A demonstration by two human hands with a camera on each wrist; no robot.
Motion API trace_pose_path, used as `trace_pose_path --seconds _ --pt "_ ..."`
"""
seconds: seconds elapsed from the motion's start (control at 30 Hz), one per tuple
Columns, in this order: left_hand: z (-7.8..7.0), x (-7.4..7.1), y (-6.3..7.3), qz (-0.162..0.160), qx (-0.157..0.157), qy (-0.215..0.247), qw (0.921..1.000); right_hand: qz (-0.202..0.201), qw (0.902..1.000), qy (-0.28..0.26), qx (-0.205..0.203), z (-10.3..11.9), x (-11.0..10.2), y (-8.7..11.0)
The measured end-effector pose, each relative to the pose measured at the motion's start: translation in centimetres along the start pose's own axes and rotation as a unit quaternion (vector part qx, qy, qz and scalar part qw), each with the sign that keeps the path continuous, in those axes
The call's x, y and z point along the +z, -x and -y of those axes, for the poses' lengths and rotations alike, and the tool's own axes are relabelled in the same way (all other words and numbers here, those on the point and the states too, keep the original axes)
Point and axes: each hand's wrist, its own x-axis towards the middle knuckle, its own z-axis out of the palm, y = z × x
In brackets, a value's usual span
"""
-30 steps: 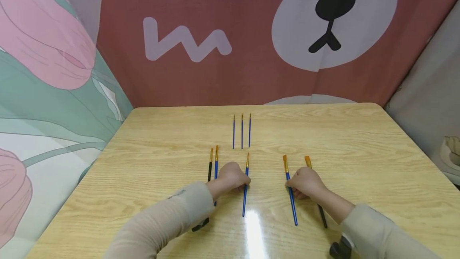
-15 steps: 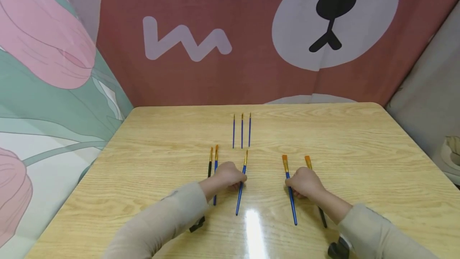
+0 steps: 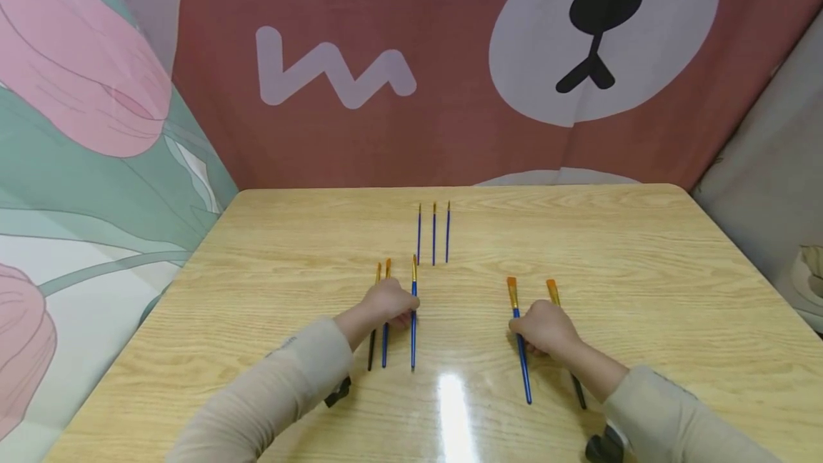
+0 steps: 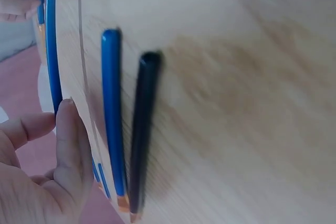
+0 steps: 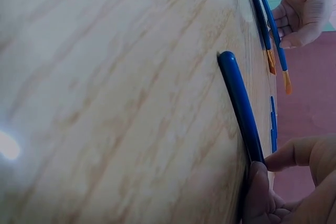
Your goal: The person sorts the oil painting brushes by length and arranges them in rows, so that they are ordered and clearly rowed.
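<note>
My left hand (image 3: 388, 300) pinches a blue paintbrush (image 3: 414, 341) by its handle, bristles pointing away from me. In the left wrist view, thumb and finger close on that blue handle (image 4: 53, 51). Just left of it, partly behind the hand, lie another blue paintbrush (image 3: 385, 345) and a black paintbrush (image 3: 371, 352), side by side. My right hand (image 3: 546, 326) pinches a flat blue paintbrush (image 3: 524, 370), its blue handle (image 5: 241, 103) slanting along the tabletop in the right wrist view. A black-handled flat paintbrush (image 3: 578, 390) passes beneath the right hand, its middle hidden.
Three thin blue paintbrushes (image 3: 434, 238) lie in a row farther back on the wooden table (image 3: 289, 234). A reddish printed cloth (image 3: 353, 148) hangs along the table's far edge. Dark wrist devices (image 3: 604, 445) show below both sleeves.
My left hand has carried its blue paintbrush leftward and slightly away from me, near the other two brushes, straightening it. My right hand stays nearly in place; its brush has turned flat side up.
</note>
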Motion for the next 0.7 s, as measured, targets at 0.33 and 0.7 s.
trace_pose_path --seconds 0.33,0.7 --pt "0.07 -0.58 -0.01 -0.006 -0.012 0.002 0.9999 0.008 0.9999 -0.011 -0.001 -0.33 -0.01 -0.07" --pt "-0.12 -0.61 -0.39 -0.005 -0.018 -0.049 0.9986 0.01 0.9999 -0.009 -0.005 -0.18 -0.18 -0.02"
